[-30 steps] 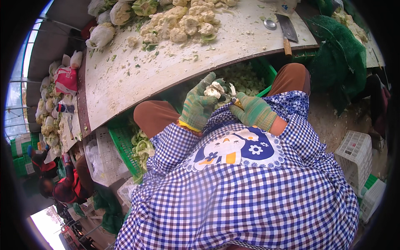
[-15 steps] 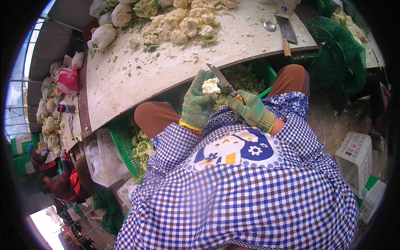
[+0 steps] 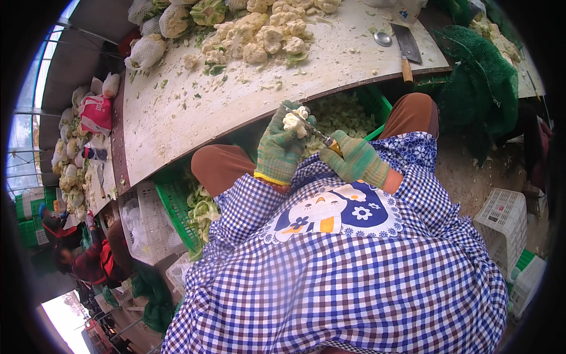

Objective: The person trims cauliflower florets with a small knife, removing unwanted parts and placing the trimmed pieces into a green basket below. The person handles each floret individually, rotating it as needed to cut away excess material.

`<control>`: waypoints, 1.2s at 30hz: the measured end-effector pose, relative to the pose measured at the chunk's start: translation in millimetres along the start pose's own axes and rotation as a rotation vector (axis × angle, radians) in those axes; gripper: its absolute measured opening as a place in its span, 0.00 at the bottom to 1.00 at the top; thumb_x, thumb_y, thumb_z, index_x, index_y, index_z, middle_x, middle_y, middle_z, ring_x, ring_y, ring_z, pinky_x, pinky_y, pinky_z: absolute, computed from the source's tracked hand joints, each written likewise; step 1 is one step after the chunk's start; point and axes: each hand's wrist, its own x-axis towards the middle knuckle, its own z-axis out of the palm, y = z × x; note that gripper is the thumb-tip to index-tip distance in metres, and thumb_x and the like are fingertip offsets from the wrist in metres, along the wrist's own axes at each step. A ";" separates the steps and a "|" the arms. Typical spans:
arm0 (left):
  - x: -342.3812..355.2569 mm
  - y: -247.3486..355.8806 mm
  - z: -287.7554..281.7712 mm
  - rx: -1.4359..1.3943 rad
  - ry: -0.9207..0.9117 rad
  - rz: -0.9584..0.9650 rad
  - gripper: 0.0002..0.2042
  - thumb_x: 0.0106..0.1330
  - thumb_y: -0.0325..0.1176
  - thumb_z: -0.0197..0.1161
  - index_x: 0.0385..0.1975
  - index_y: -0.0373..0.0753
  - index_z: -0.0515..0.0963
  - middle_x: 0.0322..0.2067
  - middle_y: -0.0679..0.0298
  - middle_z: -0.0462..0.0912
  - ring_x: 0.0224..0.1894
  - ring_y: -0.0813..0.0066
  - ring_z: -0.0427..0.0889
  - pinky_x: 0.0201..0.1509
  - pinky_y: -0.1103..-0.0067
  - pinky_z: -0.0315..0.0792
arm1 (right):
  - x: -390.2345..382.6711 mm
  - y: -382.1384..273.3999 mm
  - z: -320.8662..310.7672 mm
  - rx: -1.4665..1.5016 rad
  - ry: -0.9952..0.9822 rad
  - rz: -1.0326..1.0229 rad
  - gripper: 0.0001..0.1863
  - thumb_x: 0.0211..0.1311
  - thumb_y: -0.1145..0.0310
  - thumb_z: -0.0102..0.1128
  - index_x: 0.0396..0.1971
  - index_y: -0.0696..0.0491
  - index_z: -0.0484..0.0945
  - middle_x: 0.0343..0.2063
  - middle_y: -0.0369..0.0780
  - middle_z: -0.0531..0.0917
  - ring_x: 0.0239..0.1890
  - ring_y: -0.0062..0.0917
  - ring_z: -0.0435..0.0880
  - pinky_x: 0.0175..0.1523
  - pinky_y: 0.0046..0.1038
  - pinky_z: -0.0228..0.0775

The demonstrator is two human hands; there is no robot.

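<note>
My left hand (image 3: 278,144), in a green and yellow knit glove, holds a small white cauliflower floret (image 3: 294,123) near its fingertips. In my right hand (image 3: 356,158), gloved alike, is a small knife (image 3: 316,132) with a yellowish handle. The blade points up and left and lies across the floret, edge-on to me; whether it has cut in, I cannot tell. Beneath my hands, between my knees, a green crate (image 3: 382,105) holds many cut florets (image 3: 342,115). The fingers of my left hand behind the floret are partly hidden.
A white worktable (image 3: 171,121) curves ahead, bearing a heap of cauliflower pieces (image 3: 254,52), a cleaver (image 3: 405,48) and a round metal lid (image 3: 382,39). Another green crate with leaves (image 3: 203,215) stands by my left knee. White crates (image 3: 501,227) stand at right. Another person (image 3: 97,256) works at far left.
The knife has turned and its blade has come left and down, from beside the floret to across it. My right hand has moved slightly left. The left hand has shifted little.
</note>
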 end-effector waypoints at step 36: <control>56.1 56.9 -45.0 0.151 0.337 0.158 0.20 0.71 0.31 0.47 0.61 0.31 0.63 0.58 0.47 0.67 0.60 0.52 0.66 0.66 0.59 0.62 | 138.0 -8.6 35.6 0.648 -0.281 0.469 0.20 0.66 0.51 0.55 0.33 0.55 0.78 0.18 0.35 0.75 0.12 0.20 0.69 0.14 0.23 0.62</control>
